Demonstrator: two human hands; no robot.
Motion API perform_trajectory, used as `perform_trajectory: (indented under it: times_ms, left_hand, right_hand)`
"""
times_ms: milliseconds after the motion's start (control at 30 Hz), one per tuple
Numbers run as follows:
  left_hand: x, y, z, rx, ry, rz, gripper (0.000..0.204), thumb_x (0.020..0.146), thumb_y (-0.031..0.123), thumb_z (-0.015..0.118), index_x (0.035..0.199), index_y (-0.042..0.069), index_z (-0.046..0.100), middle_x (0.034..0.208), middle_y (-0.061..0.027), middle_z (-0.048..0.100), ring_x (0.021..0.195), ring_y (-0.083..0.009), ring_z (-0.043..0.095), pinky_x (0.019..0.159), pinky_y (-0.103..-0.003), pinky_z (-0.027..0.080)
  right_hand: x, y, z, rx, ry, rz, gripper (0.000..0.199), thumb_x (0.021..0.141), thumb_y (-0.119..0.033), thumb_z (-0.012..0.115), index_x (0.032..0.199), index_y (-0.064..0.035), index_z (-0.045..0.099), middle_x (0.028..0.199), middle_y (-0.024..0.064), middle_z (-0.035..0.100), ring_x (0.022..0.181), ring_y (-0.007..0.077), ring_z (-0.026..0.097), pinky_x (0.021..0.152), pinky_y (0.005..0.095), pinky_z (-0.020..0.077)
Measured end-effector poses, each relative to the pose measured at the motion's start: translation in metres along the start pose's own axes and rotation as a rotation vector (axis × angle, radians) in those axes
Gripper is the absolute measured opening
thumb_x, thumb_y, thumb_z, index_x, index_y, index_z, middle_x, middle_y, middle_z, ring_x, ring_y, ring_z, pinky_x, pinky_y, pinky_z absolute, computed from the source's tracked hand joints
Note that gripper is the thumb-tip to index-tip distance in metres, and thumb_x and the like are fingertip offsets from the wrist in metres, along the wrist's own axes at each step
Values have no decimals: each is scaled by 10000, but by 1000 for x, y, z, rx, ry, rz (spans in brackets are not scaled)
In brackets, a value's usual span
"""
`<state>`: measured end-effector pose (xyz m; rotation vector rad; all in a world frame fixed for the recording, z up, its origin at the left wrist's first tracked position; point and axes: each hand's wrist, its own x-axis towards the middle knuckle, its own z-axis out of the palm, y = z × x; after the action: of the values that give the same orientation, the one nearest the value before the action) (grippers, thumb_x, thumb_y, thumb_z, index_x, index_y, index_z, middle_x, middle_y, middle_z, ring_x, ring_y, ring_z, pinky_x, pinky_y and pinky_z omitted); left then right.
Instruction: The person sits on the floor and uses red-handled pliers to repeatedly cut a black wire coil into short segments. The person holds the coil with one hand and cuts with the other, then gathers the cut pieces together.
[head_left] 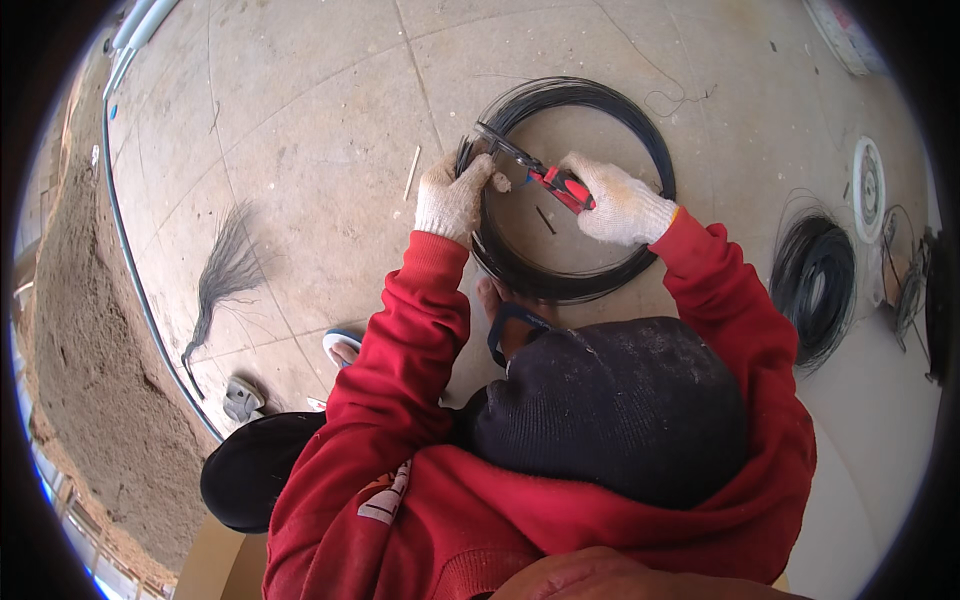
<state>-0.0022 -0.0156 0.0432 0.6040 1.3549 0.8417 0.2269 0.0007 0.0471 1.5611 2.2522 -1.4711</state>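
A large coil of thin black wire [555, 285] lies on the floor in front of my feet. My left hand [450, 200], in a white knit glove, is closed around the wire at the coil's left side. Red-and-black-handled pliers [566, 190] are gripped in my gloved right hand [618, 203], over the inside of the coil. Their dark jaws point up and left, close to the wires beside my left thumb. Whether the jaws touch the wire, I cannot tell. A short black strip [546, 220] lies within the ring.
At left, a loose bundle of cut wires [225, 265] lies near a grey shoe [242, 400]. A second black wire coil [825, 285] and a white round disc [868, 188] are at right. A thin pale stick [412, 172] rests near my left hand. Dirt [100, 370] borders the floor.
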Motion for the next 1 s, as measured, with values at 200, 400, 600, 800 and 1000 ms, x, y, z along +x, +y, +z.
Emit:
perform_trajectory:
  times_ms: [200, 400, 600, 800, 1000]
  left_hand:
    - [-3, 3, 3, -56, -4, -10, 125, 933, 168, 594, 974, 62, 645, 699, -2, 638, 398, -25, 348, 351, -198, 225]
    - [-9, 12, 6, 3, -33, -68, 115, 922, 158, 612, 919, 49, 649, 673, 11, 618, 402, -23, 337, 362, -205, 215]
    - [-13, 19, 4, 19, -66, -135, 135, 907, 174, 631, 853, 52, 655, 640, 30, 584, 408, -22, 328, 377, -209, 204]
    - [-12, 14, 3, 9, -46, -118, 216, 895, 243, 660, 801, 49, 667, 632, 35, 573, 419, -29, 342, 385, -220, 210]
    - [-1, -8, 16, 199, 126, 165, 317, 824, 303, 754, 921, 3, 724, 651, 7, 613, 550, -60, 485, 500, -234, 381]
  right_hand:
    - [-1, -9, -12, 136, -182, 99, 671, 729, -130, 566, 1384, -72, 432, 975, 225, 647, 875, 389, 638, 771, 432, 490]
    - [-4, -16, -2, 138, -106, 117, 447, 802, -221, 649, 1208, -62, 548, 881, 217, 633, 819, 389, 612, 751, 422, 480]
    - [1, -12, 10, 140, -57, 113, 474, 820, -311, 659, 1201, -51, 550, 923, 238, 646, 903, 405, 640, 779, 456, 490]
    - [3, -9, 22, 50, 38, 65, 382, 842, -274, 636, 1148, -57, 567, 955, 237, 647, 922, 431, 622, 783, 488, 491]
    - [7, -8, 29, 28, 109, 24, 356, 830, -227, 623, 1140, -55, 587, 961, 240, 651, 937, 431, 620, 788, 499, 495]
